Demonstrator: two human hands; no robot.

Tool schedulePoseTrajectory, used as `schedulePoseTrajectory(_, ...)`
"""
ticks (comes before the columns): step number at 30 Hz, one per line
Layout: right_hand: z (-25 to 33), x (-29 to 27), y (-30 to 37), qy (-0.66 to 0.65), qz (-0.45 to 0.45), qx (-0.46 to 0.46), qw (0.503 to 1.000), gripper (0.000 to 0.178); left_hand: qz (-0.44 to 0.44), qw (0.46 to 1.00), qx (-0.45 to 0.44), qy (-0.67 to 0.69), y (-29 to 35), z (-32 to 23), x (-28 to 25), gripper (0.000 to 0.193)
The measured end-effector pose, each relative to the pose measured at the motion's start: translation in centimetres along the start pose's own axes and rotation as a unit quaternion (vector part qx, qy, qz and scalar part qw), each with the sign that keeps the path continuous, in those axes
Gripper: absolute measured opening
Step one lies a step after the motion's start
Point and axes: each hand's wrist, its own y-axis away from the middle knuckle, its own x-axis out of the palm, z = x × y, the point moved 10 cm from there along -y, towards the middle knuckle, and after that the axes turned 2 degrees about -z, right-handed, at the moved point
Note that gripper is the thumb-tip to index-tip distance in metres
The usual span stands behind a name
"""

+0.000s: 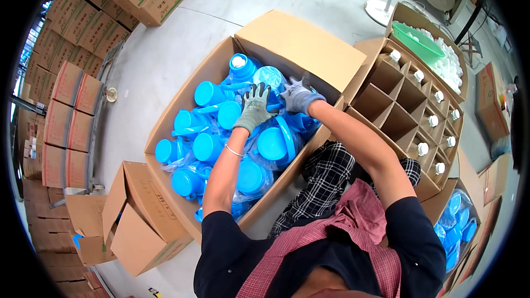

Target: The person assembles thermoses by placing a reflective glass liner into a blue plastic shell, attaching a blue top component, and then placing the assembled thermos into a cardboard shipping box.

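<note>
A large open carton (165, 107) in front of me is filled with blue plastic jugs (207, 147) with handles, several of them in clear plastic bags. My left hand (254, 109), in a grey glove, lies over the jugs near the middle with its fingers spread. Just right of it, my right hand (301, 95), gloved too, reaches in beside a bagged blue jug (270, 79) with its fingers apart. Whether its fingertips touch that jug I cannot tell. At the far end, one blue jug (239, 62) shows a white cap.
To the right stands a divided carton (361, 105) with several white-capped bottles (423, 149) in its cells. Behind it a green basin (417, 44) rests among white caps (448, 69). Stacked cartons (83, 22) line the left; an open carton (146, 226) sits nearer.
</note>
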Motion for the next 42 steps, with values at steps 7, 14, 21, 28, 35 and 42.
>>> schedulePoseTrajectory(7,3.5,1.7,-3.5,0.022,0.044,0.020,0.999,0.049,-0.262,0.907,-0.200,0.260,7.2,1.2,-3.0,0.060)
schedulePoseTrajectory(14,0.4,-1.0,-0.4,-0.093,-0.115,0.117,0.982,0.037,-0.300,0.867,-0.215,0.336,12.7,-0.4,-4.9,0.059)
schedulePoseTrajectory(21,0.1,-21.6,10.7,-0.271,-0.319,0.022,0.908,0.034,-0.427,0.872,-0.148,0.192,13.6,-3.6,-12.3,0.072)
schedulePoseTrajectory(28,-0.4,-35.2,32.5,-0.377,-0.435,-0.079,0.814,0.049,-0.545,0.769,-0.073,0.325,8.0,-6.8,-21.7,0.044)
schedulePoseTrajectory(35,-8.8,-35.2,61.0,-0.158,-0.602,0.217,0.752,0.035,-0.381,0.699,0.090,0.599,2.8,-14.8,-29.3,0.042)
schedulePoseTrajectory(42,-7.3,-25.1,49.8,-0.529,-0.451,-0.062,0.716,0.067,-0.066,0.631,0.129,0.762,-0.7,-25.7,-13.7,0.043)
